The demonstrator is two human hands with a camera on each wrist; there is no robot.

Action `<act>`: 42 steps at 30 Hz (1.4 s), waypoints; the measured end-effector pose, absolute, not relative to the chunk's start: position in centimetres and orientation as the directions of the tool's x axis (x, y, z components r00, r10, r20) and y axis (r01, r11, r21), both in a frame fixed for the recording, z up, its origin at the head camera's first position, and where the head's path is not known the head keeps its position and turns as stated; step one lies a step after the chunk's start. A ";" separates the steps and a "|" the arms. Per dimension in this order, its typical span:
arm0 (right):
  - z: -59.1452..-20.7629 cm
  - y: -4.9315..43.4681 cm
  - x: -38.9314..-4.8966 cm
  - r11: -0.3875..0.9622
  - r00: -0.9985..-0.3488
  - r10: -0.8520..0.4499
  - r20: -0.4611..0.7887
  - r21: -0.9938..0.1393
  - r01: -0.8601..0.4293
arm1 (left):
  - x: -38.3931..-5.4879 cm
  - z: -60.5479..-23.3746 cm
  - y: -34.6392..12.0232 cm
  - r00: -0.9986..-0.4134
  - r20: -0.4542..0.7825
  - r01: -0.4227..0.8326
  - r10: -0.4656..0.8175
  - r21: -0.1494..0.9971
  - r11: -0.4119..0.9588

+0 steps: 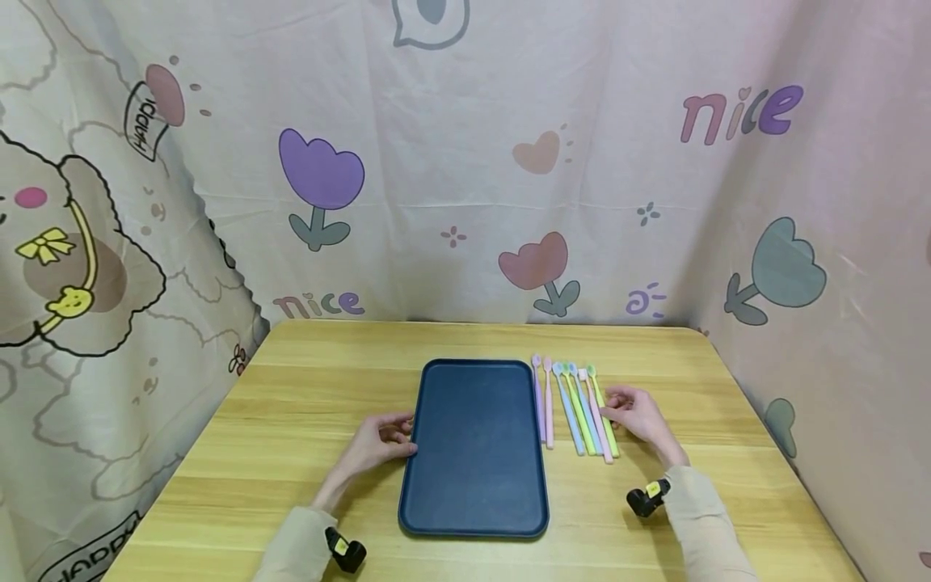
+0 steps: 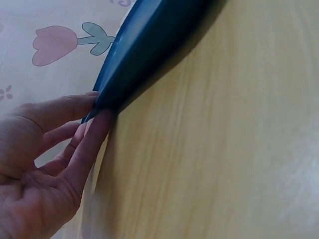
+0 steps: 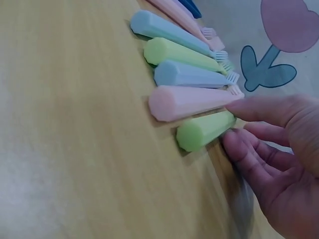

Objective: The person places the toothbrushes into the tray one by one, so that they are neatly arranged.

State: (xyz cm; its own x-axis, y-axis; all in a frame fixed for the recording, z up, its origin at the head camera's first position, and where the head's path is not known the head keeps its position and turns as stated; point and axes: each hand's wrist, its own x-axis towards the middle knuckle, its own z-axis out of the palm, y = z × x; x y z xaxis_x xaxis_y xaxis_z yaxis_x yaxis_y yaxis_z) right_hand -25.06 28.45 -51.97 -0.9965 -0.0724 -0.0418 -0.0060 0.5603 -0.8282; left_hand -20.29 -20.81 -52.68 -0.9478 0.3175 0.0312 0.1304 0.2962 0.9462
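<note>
A dark blue rectangular tray [image 1: 473, 453] lies on the wooden table. At its left rim my left hand [image 1: 374, 444] pinches the edge between thumb and fingers; the left wrist view shows that grip on the tray's rim [image 2: 132, 64]. To the right of the tray lies a row of several pastel toothbrushes, bristle ends away from me. My right hand [image 1: 640, 412] is at the rightmost one, a green toothbrush [image 3: 202, 132], with thumb and fingers pinching its handle. Close beside it lies a pink toothbrush [image 3: 187, 102], the thumb tip just over it.
A purple toothbrush [image 1: 539, 404] and another pink one [image 1: 549, 412] lie along the tray's right rim. Blue and green toothbrushes fill the middle of the row. A printed curtain [image 1: 436, 162] hangs behind the wooden table [image 1: 320, 372] and along its sides.
</note>
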 end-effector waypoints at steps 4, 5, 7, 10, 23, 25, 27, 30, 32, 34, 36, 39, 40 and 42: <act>-51.6 28.4 -25.1 0.580 -0.993 -0.106 -0.052 -0.814 -0.019 | -20.0 -52.6 -20.7 -0.943 0.014 0.109 0.333 0.957 0.268; -51.6 28.3 -25.1 0.587 -0.992 -0.111 -0.054 -0.810 -0.022 | -20.0 -52.6 -20.7 -0.942 0.003 0.094 0.336 0.962 0.255; -51.6 28.4 -25.1 0.599 -0.990 -0.124 -0.059 -0.800 -0.028 | -19.9 -52.6 -20.6 -0.940 -0.016 0.067 0.342 0.971 0.230; -51.6 28.2 -25.1 0.614 -0.990 -0.120 -0.079 -0.789 -0.011 | -19.7 -52.6 -20.6 -0.939 -0.031 0.047 0.342 0.975 0.217; -51.6 27.6 -24.7 0.670 -0.995 -0.045 -0.092 -0.742 0.039 | -19.1 -51.7 -19.8 -0.951 -0.054 0.056 0.305 0.938 0.342; -51.4 27.7 -24.6 0.640 -0.996 -0.049 -0.079 -0.768 0.030 | -19.1 -51.7 -19.8 -0.948 -0.061 0.050 0.311 0.939 0.339; -51.2 27.8 -24.4 0.603 -0.996 -0.059 -0.066 -0.798 0.017 | -19.0 -51.6 -19.9 -0.944 -0.068 0.044 0.321 0.943 0.330; -50.5 27.7 -24.0 0.533 -0.995 -0.068 -0.068 -0.846 0.022 | -19.0 -51.6 -20.0 -0.940 -0.082 0.028 0.331 0.948 0.316; -49.9 27.5 -23.7 0.478 -0.994 -0.074 -0.082 -0.878 0.037 | -19.0 -51.6 -20.0 -0.939 -0.089 0.022 0.331 0.948 0.317; -49.3 27.1 -23.3 0.427 -0.991 -0.084 -0.100 -0.903 0.055 | -19.0 -51.6 -20.0 -0.940 -0.091 0.021 0.330 0.946 0.322; -48.8 26.5 -23.0 0.385 -0.989 -0.103 -0.110 -0.921 0.062 | -19.0 -51.5 -20.0 -0.938 -0.090 0.025 0.335 0.946 0.323; -48.4 25.3 -22.5 0.337 -0.984 -0.135 -0.117 -0.939 0.065 | -19.1 -51.5 -20.1 -0.935 -0.089 0.027 0.343 0.947 0.320; -48.3 24.9 -22.4 0.322 -0.983 -0.145 -0.117 -0.945 0.064 | -19.1 -51.5 -20.2 -0.934 -0.090 0.025 0.346 0.949 0.314; -48.2 24.0 -22.2 0.294 -0.980 -0.162 -0.115 -0.954 0.063 | -19.1 -51.5 -20.2 -0.932 -0.093 0.019 0.349 0.953 0.304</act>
State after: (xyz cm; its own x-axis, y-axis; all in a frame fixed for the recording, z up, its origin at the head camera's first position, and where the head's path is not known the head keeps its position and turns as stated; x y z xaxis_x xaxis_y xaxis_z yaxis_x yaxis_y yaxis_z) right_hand -22.17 23.95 -48.18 -0.9802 -0.1616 -0.1146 0.0631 0.2936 -0.9538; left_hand -19.11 -20.23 -51.50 -0.9324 0.3493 -0.0929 0.0189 0.3039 0.9525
